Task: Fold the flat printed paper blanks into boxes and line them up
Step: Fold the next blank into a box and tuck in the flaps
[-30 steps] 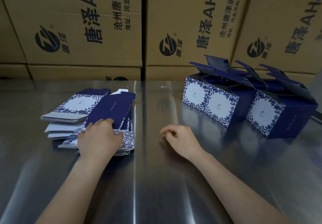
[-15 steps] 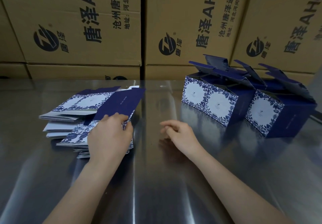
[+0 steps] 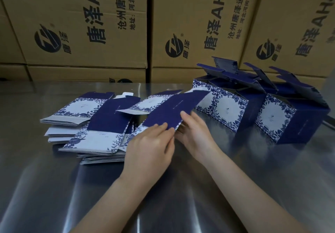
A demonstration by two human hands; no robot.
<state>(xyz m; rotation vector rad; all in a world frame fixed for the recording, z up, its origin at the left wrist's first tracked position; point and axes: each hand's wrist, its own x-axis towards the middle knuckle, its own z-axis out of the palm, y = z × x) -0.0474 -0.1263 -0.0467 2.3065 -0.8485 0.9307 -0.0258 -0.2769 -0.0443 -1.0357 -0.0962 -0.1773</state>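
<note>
Both the left hand (image 3: 150, 147) and right hand (image 3: 195, 134) pinch one flat blank (image 3: 174, 109) raised beside the stack (image 3: 94, 138).

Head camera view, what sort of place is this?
Probably a packing bench in a warehouse or factory: brown shipping cartons stacked behind a steel table, a pile of flat printed blanks, folded blue boxes in a row.

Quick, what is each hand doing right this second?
Left hand: pinching the flat blue blank.
Right hand: holding the same blank, thumb on top.
</note>
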